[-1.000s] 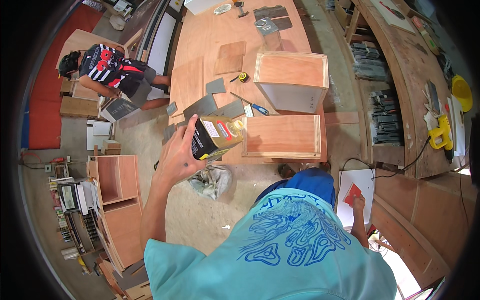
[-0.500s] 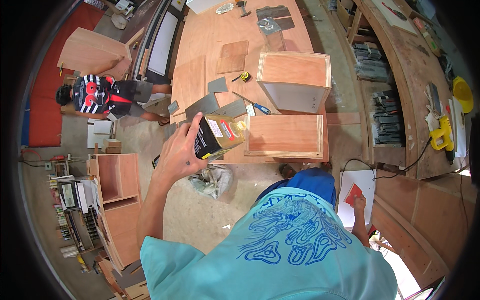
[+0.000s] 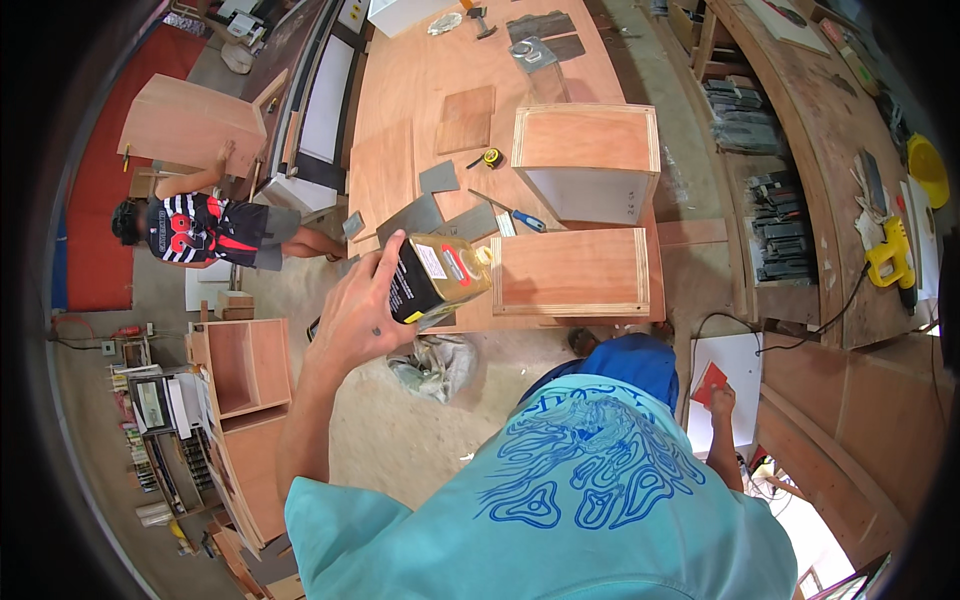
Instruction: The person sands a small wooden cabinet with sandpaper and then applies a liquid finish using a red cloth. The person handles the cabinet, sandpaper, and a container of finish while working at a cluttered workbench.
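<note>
My left hand [image 3: 360, 302] is wrapped round a rectangular black-and-gold can [image 3: 440, 278], tipped so its pale spout points right. The can is close to the left end of a wooden box [image 3: 570, 272] with pale plywood-edged rims, lying at the workbench's near edge; whether they touch I cannot tell. Low at my right side, my right hand [image 3: 721, 398] grips a red flat rectangular piece [image 3: 708, 379]. Beyond the near box stands a second wooden box [image 3: 585, 137] with a white side. A blue-handled screwdriver [image 3: 527, 220] lies just behind the near box.
On the workbench [image 3: 590, 70] are grey abrasive-looking sheets [image 3: 412, 216], a tape measure [image 3: 491, 158], thin wooden panels [image 3: 465, 118], a metal tin [image 3: 535, 54] and a hammer [image 3: 481, 22]. Another person [image 3: 200, 220] works at the left. A yellow heat-gun-like tool [image 3: 888, 262] lies on the right bench.
The view has shifted slightly. My left hand keeps the can tipped beside the near box, and my right hand still holds the red piece. The other person's arm and body have moved.
</note>
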The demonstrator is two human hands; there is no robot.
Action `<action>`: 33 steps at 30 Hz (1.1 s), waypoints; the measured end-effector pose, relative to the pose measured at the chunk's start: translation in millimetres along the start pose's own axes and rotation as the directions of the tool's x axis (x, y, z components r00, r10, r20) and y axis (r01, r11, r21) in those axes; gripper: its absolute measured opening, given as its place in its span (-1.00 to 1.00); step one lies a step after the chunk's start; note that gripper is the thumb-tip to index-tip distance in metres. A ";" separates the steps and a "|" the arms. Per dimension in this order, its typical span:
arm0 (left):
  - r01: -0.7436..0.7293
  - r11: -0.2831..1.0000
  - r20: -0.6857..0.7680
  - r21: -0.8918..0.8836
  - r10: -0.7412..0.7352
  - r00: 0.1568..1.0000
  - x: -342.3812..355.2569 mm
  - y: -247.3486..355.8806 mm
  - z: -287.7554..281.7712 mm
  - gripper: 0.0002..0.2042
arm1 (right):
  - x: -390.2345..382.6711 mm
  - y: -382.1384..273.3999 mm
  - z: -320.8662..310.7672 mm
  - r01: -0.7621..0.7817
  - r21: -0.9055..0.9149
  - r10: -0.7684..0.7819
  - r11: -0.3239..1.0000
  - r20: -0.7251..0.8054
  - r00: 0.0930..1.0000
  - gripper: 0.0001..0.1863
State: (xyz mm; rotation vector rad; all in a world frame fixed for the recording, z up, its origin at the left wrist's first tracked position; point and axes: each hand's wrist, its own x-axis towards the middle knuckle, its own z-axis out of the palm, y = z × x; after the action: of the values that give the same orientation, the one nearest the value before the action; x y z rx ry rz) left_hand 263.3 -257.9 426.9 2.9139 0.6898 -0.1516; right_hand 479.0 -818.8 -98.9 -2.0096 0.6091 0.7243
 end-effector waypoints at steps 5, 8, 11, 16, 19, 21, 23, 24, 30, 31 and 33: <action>-0.014 1.000 0.003 0.011 0.014 1.000 1.8 1.4 -1.9 0.03 | -6.6 3.9 1.4 0.015 -0.009 -0.015 1.000 -0.005 1.000 -0.45; 0.003 1.000 0.033 0.005 -0.003 0.999 1.7 0.8 -3.4 0.02 | -10.8 0.3 1.7 0.028 -0.026 -0.028 0.999 -0.001 1.000 -0.52; 0.020 1.000 0.014 -0.022 -0.020 1.000 -2.8 -0.9 -1.0 0.02 | -20.2 -10.5 -0.6 0.015 -0.058 -0.014 0.998 0.022 1.000 -0.59; -0.028 0.998 -0.031 -0.061 0.026 0.999 -0.1 -3.4 1.3 0.03 | -19.4 -14.4 3.9 0.019 -0.070 -0.024 0.997 -0.075 0.997 -0.66; 0.027 0.998 0.013 -0.048 -0.026 1.000 1.1 -1.6 1.4 0.04 | -20.2 -24.3 0.0 0.034 -0.096 -0.033 0.995 0.017 0.999 -0.63; 0.040 0.998 0.018 -0.041 -0.039 0.999 1.7 -2.6 2.9 0.03 | -20.6 -25.0 4.4 0.048 -0.046 -0.049 0.998 -0.006 0.999 -0.62; 0.017 0.999 -0.007 -0.046 -0.018 1.000 4.1 -4.8 5.0 0.01 | -16.1 -21.8 6.9 0.038 -0.030 -0.037 0.999 0.021 0.999 -0.54; 0.012 0.999 -0.008 -0.041 -0.012 1.000 6.2 -5.2 5.3 0.01 | -9.1 -18.8 3.8 0.022 -0.041 -0.019 0.999 0.061 0.998 -0.46; 0.000 0.999 -0.023 -0.046 -0.001 1.000 9.0 -11.6 12.7 0.00 | -17.5 -18.7 10.7 0.039 -0.047 -0.041 0.998 -0.044 0.998 -0.57; -0.004 0.999 -0.025 -0.049 0.003 1.000 11.3 -13.0 13.6 0.00 | -14.9 -14.9 8.3 0.038 -0.050 -0.040 0.998 -0.029 0.999 -0.56; -0.014 0.998 -0.032 -0.054 0.012 0.999 15.0 -14.2 14.1 0.00 | -7.6 -9.0 5.7 0.030 -0.044 -0.029 0.999 0.012 0.999 -0.59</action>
State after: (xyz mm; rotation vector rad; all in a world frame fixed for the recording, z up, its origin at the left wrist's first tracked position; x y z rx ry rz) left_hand 269.3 -241.0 409.4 2.8742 0.6684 -0.0834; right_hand 478.1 -808.4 -91.0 -2.0494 0.5601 0.7363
